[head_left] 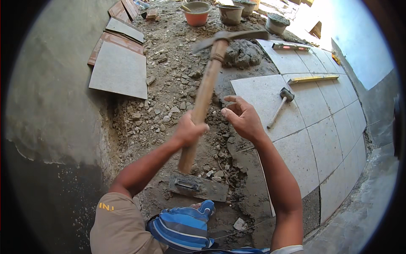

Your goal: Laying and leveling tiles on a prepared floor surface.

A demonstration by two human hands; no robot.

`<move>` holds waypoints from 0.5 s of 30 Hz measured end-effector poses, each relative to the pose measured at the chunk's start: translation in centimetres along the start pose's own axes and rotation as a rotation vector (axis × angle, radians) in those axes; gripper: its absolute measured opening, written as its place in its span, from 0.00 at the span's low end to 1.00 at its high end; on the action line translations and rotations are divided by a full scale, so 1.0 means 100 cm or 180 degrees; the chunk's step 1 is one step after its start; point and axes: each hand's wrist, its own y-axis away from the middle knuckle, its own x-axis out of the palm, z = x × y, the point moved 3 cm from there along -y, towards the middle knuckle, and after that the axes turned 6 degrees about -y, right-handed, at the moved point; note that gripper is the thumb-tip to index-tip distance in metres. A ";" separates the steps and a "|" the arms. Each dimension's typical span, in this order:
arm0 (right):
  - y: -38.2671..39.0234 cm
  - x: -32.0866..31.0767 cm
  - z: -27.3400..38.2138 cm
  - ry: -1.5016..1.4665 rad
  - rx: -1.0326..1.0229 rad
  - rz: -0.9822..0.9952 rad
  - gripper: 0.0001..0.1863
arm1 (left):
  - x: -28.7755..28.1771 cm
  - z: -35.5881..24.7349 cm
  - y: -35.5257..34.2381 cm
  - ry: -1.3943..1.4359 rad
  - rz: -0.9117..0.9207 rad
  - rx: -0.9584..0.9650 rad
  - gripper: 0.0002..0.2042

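My left hand (189, 129) is wrapped tight around the wooden handle of a pickaxe (206, 91), gripping low on the shaft, with a short stub of handle sticking out below my fist. The pickaxe stands raised in the middle of the view, its dark steel head (228, 37) up at twelve o'clock, over the rubble bed (169, 101). My right hand (242, 117) hovers just at three o'clock of the left, fingers half curled and spread, holding nothing and clear of the handle.

I judge this tool top-heavy: the steel head carries most of the weight, and the stiff wooden shaft looks dusty and dry, so not slick. One hand low on the shaft gives reach but little control; a second hold higher up, near mid-shaft, would steady it.

At six o'clock of my left fist a plastering float (198, 187) lies on the dirt. A rubber mallet (281, 106) rests on the laid grey tiles (325, 144) at three o'clock, a yellow spirit level (313, 78) beyond it. A mortar heap (243, 53) sits near one o'clock, with buckets (197, 12) behind.
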 end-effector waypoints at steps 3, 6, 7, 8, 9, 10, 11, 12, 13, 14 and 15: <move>0.038 0.008 0.015 0.0802 0.0357 0.0290 0.21 | -0.079 0.052 -0.097 -0.0237 -0.0413 -0.0246 0.29; 0.104 -0.034 -0.054 0.1620 0.0903 0.0303 0.21 | -0.098 0.093 -0.148 -0.2400 -0.0810 -0.0883 0.32; 0.134 -0.056 -0.077 0.2035 0.1258 0.0293 0.21 | -0.083 0.103 -0.152 -0.3049 -0.0757 -0.1019 0.33; 0.161 -0.060 -0.086 0.1974 0.1380 0.0290 0.21 | -0.082 0.123 -0.148 -0.3104 -0.0630 -0.1041 0.33; 0.187 -0.062 -0.095 0.2194 0.1703 0.0130 0.21 | -0.084 0.139 -0.141 -0.3130 -0.0977 -0.0625 0.33; 0.211 -0.058 -0.100 0.2420 0.2037 -0.0038 0.20 | -0.081 0.148 -0.133 -0.3125 -0.1302 -0.0178 0.33; 0.239 -0.053 -0.102 0.2372 0.2221 -0.0144 0.20 | -0.050 0.148 -0.128 -0.3144 -0.1105 -0.0084 0.33; 0.256 -0.034 -0.100 0.2529 0.2023 -0.0130 0.21 | -0.023 0.142 -0.114 -0.2998 -0.1186 0.0391 0.33; 0.268 -0.010 -0.097 0.2691 0.1832 -0.0101 0.21 | -0.001 0.140 -0.094 -0.2811 -0.1253 0.0843 0.33; 0.268 0.024 -0.104 0.2546 0.1780 0.0194 0.23 | 0.009 0.149 -0.073 -0.2745 -0.1201 0.1057 0.32; 0.257 0.062 -0.108 0.2258 0.1744 0.0517 0.25 | 0.008 0.159 -0.050 -0.2701 -0.1168 0.1280 0.32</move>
